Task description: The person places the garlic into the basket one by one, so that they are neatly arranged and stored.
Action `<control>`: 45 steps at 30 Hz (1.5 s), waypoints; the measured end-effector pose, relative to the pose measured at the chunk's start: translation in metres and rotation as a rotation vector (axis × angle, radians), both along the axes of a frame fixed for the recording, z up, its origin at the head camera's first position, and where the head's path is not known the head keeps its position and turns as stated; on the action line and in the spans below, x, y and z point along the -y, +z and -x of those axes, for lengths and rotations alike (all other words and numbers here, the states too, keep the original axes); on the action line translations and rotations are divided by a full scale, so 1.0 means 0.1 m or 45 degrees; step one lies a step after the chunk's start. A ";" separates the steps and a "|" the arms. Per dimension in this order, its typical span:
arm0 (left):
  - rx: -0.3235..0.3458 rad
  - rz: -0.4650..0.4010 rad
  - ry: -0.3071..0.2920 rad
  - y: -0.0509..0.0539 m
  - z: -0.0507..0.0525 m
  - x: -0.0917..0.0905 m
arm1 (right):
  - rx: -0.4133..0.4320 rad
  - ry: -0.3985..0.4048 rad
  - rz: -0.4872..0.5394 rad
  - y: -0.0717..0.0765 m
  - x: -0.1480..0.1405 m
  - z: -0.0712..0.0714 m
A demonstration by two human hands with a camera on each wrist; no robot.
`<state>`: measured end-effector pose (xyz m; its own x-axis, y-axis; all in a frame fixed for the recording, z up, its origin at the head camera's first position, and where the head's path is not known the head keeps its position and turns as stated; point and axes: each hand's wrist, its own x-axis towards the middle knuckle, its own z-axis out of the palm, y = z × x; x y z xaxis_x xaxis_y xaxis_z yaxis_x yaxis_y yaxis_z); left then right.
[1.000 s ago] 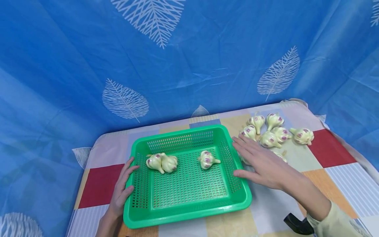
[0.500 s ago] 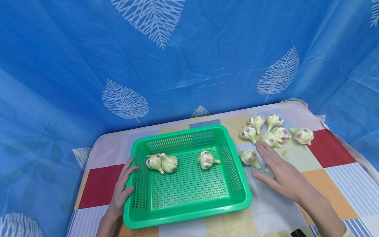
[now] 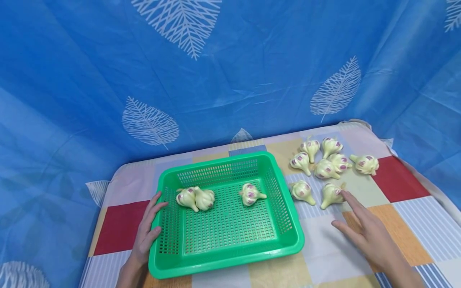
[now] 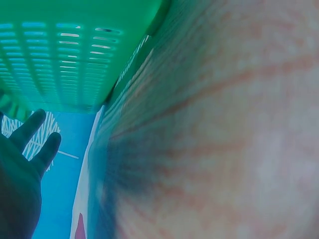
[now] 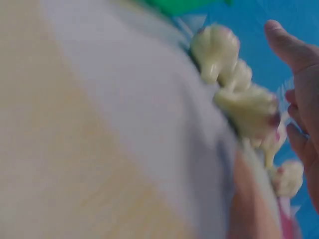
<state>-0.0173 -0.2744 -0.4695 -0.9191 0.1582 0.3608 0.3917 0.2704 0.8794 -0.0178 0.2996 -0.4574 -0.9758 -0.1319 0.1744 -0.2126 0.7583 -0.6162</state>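
Observation:
A green plastic basket (image 3: 230,260) sits on the table, with two garlic bulbs (image 3: 204,199) touching each other inside on the left and a single garlic bulb (image 3: 250,194) on the right. My left hand (image 3: 144,236) rests along the basket's left rim, its fingers fairly straight; the left wrist view shows these fingers (image 4: 46,152) beside the slotted wall. To the right of the basket, my right hand (image 3: 371,236) holds nothing, fingers and thumb spread. Its fingertips are close to a garlic bulb (image 3: 331,195); whether they touch it I cannot tell.
Another garlic bulb (image 3: 301,191) lies just beside the basket's right wall. Behind it several garlic bulbs (image 3: 325,169) are clustered, with one bulb (image 3: 365,164) farther right. A checked cloth (image 3: 273,274) covers the table, and a blue leaf-print curtain (image 3: 223,88) hangs behind.
My right hand has moved right and toward me, from the basket's right rim to beside the front garlic bulb, uncovering the two nearest bulbs. The left hand and basket stay in place.

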 end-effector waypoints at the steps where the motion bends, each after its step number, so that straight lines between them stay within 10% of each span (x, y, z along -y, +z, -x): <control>1: -0.002 0.001 0.001 0.00 0.00 0.00 | -0.012 -0.030 0.004 -0.04 -0.02 -0.02; 14: -0.020 0.014 -0.012 0.02 0.04 0.00 | 0.071 -0.310 0.364 -0.43 -0.13 -0.07; 26: -0.022 0.043 -0.002 0.02 0.05 0.02 | 0.186 -0.265 0.546 -0.41 -0.21 0.37; 45: -0.049 0.037 0.002 0.00 0.00 0.00 | 0.236 -0.291 0.368 -0.34 -0.15 0.61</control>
